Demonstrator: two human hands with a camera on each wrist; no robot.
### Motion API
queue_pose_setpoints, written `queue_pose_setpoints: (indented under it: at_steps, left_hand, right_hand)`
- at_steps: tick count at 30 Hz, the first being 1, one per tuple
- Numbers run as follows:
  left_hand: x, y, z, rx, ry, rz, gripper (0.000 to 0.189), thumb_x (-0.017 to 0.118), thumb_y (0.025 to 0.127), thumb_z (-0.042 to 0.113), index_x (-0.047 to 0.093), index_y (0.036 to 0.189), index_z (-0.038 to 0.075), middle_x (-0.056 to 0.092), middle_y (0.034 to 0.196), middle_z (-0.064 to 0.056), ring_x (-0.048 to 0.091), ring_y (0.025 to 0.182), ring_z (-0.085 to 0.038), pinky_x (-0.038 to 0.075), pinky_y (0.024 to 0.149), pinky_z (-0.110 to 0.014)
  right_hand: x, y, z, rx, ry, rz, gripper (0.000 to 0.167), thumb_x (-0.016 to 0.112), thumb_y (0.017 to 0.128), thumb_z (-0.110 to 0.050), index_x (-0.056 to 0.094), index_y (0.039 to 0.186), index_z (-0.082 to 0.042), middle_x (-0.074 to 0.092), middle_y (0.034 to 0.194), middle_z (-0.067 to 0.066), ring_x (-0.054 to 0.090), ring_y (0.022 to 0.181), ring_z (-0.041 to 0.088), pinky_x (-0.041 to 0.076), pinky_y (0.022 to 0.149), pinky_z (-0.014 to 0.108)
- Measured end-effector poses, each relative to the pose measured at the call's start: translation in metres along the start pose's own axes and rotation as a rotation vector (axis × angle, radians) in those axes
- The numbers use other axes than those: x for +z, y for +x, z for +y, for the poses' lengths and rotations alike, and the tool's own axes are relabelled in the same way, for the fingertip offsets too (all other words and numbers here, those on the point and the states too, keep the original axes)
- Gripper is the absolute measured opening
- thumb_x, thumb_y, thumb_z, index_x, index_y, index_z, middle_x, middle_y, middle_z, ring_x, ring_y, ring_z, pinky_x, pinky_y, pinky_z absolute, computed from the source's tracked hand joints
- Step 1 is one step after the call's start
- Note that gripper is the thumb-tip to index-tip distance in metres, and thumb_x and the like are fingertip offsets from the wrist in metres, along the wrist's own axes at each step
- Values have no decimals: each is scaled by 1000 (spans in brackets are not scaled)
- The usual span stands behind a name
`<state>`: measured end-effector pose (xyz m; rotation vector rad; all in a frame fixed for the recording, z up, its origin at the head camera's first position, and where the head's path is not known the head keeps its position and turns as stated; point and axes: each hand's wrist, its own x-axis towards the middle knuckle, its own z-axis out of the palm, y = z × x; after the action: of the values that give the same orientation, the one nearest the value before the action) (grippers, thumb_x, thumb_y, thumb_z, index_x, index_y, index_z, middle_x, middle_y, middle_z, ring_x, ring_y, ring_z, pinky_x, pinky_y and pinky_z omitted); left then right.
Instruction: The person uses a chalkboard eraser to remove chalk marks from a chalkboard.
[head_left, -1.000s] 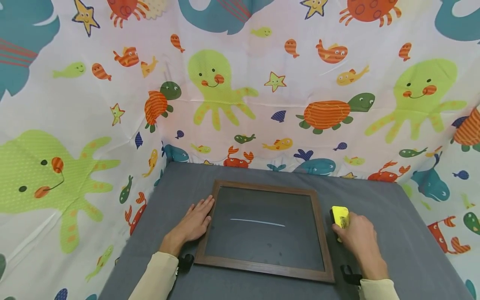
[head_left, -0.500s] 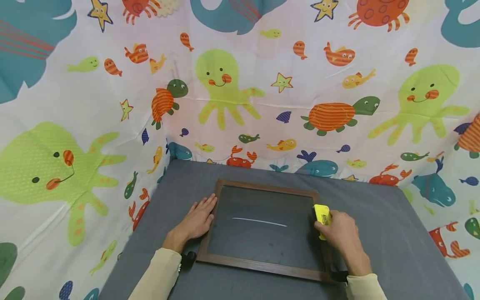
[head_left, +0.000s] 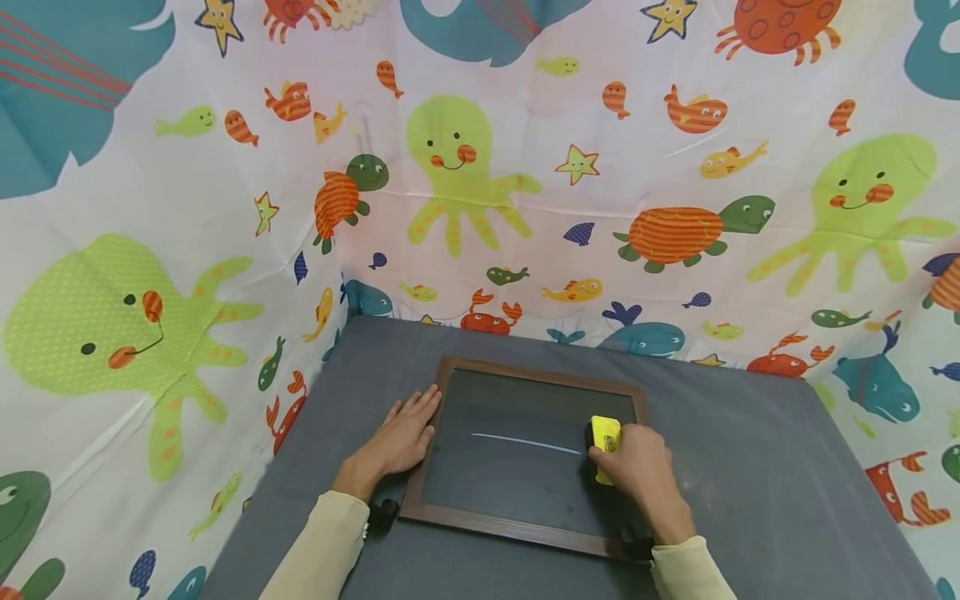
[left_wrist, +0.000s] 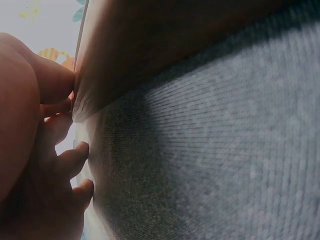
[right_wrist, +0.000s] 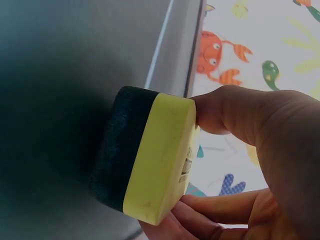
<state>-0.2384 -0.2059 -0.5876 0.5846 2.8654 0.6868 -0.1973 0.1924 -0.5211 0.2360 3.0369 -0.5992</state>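
Observation:
A blackboard in a brown wooden frame lies on the grey cloth, with one pale chalk line across its middle. My right hand grips a yellow board eraser between thumb and fingers, over the board's right part at the line's right end. In the right wrist view the eraser's dark felt side faces the board. My left hand rests with fingers extended at the left frame edge. The left wrist view shows its fingers beside the underside of the frame.
Grey cloth covers the table around the board. A white curtain printed with sea animals stands behind and along both sides. Dark wrist straps show at both cuffs.
My right hand has carried the eraser leftward from the cloth beside the board, across the right frame edge, to the chalk line's right end. My left hand stays at the frame.

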Motion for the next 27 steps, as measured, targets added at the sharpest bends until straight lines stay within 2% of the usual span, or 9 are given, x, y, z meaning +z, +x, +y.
queue_pose_setpoints:
  at_steps: [8,14,23,27]
  left_hand:
    - [1,0,1,4,-17,-4,65,51,116,20,28,174,4,21,184,-10,22,169,-41,16,134,-68]
    - [0,1,0,-4,-11,-2,65,52,116,20,26,174,5,21,184,-10,22,169,-41,16,134,-68]
    - [-1,0,2,0,-13,4,66,52,116,21,27,174,4,22,183,-11,23,169,-42,16,134,-68]
    - [-1,0,2,-2,-18,8,66,52,115,20,27,174,4,22,183,-11,23,169,-42,16,134,-68]
  right_hand:
    - [9,-4,-6,9,-31,15,58,85,87,-37,69,109,14,65,87,18,61,78,31,57,71,49]
    - [12,-4,-15,-2,-33,35,52,85,87,-36,70,103,12,65,83,17,61,75,30,57,68,47]
    - [25,-3,-48,-82,-33,55,46,86,87,-34,71,96,9,62,81,16,60,72,28,56,64,46]
    - [33,1,-68,-97,-23,53,47,86,87,-35,72,99,8,63,83,15,61,74,28,58,67,47]
